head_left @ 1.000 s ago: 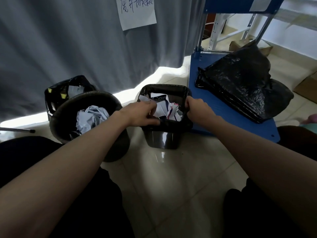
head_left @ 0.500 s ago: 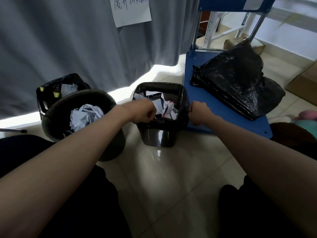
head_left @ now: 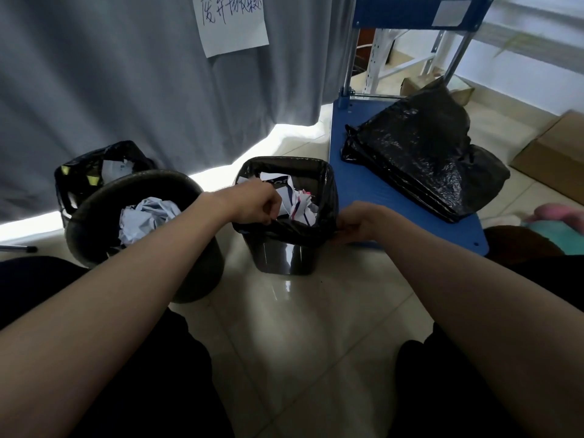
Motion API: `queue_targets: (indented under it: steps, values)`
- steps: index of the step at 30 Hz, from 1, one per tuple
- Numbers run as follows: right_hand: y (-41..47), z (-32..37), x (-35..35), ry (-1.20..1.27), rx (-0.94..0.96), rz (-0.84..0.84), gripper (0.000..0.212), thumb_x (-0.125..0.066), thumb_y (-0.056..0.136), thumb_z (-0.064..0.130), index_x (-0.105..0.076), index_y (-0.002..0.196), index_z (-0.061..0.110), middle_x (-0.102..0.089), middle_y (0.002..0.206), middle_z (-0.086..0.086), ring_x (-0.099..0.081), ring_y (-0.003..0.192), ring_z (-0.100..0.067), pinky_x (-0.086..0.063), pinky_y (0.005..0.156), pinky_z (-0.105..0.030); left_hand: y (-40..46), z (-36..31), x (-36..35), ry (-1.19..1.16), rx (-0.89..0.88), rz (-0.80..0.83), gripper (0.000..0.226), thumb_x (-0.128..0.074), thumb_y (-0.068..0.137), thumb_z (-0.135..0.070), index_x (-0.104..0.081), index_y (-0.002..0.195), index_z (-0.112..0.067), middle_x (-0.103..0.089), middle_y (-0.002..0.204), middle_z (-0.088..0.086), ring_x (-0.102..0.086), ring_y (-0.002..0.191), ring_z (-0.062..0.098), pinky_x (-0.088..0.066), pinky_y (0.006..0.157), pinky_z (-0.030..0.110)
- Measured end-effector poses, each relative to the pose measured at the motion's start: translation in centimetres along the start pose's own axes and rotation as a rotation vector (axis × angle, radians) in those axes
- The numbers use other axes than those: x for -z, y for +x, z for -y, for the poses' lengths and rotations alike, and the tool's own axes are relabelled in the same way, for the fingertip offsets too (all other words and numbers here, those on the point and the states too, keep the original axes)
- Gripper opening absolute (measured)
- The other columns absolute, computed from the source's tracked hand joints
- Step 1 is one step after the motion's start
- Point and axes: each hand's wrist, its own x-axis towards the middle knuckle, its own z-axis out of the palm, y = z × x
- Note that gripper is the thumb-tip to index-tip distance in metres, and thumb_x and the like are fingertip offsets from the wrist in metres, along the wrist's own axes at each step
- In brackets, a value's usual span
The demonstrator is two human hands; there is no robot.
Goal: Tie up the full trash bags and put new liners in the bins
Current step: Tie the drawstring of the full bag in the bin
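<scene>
Head cam looking down at a tiled floor (head_left: 316,343), with both forearms reaching out over dark trousers at the near edge. A bit further out is the square bin (head_left: 286,257), packed with crumpled paper (head_left: 300,205). Left hand (head_left: 252,203) has its fingers curled over the near-left part of the rim and looks to be pinching the black liner (head_left: 300,229) there. Right hand (head_left: 357,221) pinches the liner's folded-over edge at the near-right corner, just outside the bin wall.

Left of that is a round bin (head_left: 94,216) with a wad of paper in it, and behind it a third bin (head_left: 82,175) with its own black bag. Far right, a blue cart (head_left: 363,184) carries a heap of black bags (head_left: 423,162), probably the fresh liners. Grey curtain (head_left: 110,90) at the back with a handwritten note (head_left: 234,23) stuck on it.

What could go wrong, I reckon: the bag's pretty full, so peeling only the near edge off could tip paper out over the far side. Thin plastic might also tear if it snags on a rim corner, and the light bin could lift with the bag since nothing's holding it down.
</scene>
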Motion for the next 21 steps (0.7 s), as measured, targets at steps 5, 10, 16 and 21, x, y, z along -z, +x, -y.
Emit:
queue_targets:
  steps: [5,10,16,21]
  values:
    - [-0.1,0.0,0.1,0.046,-0.067,-0.020,0.025,-0.043,0.096,-0.008,-0.052,0.075,0.001,-0.056,0.078,-0.011,-0.055,0.067,-0.016,-0.052,0.050,-0.017,-0.3,-0.9,-0.7,0.001,-0.053,-0.034,0.016,-0.066,0.084,-0.024,-0.066,0.100,-0.029,-0.061,0.092,-0.013,-0.062,0.090,0.011,-0.051,0.078,0.030]
    - [-0.7,0.2,0.4,0.065,-0.124,-0.004,0.013,-0.048,0.095,-0.005,-0.054,0.085,0.000,-0.058,0.085,-0.011,-0.060,0.074,-0.020,-0.054,0.078,-0.030,1.5,-5.0,-2.5,0.029,-0.231,-0.237,0.038,-0.054,0.096,-0.032,-0.057,0.133,-0.029,-0.056,0.122,-0.007,-0.057,0.104,0.012,-0.047,0.083,0.030]
    - [-0.8,0.3,0.3,0.112,-0.038,-0.089,0.011,-0.058,0.089,-0.002,-0.056,0.081,0.005,-0.066,0.111,-0.009,-0.057,0.068,-0.014,-0.051,0.062,-0.022,3.1,-5.8,-3.6,0.229,-0.327,-0.173,0.027,-0.052,0.096,-0.025,-0.069,0.117,-0.024,-0.064,0.115,-0.007,-0.058,0.105,0.016,-0.053,0.078,0.036]
    - [-0.5,1.0,-0.5,0.033,0.237,-0.295,0.018,-0.070,0.079,0.005,-0.059,0.094,0.006,-0.058,0.083,-0.013,-0.053,0.073,-0.019,-0.045,0.063,-0.028,3.7,-5.2,-4.7,0.215,-0.266,-0.127,0.024,-0.050,0.091,-0.024,-0.070,0.084,-0.012,-0.065,0.089,0.003,-0.059,0.076,0.018,-0.047,0.063,0.030]
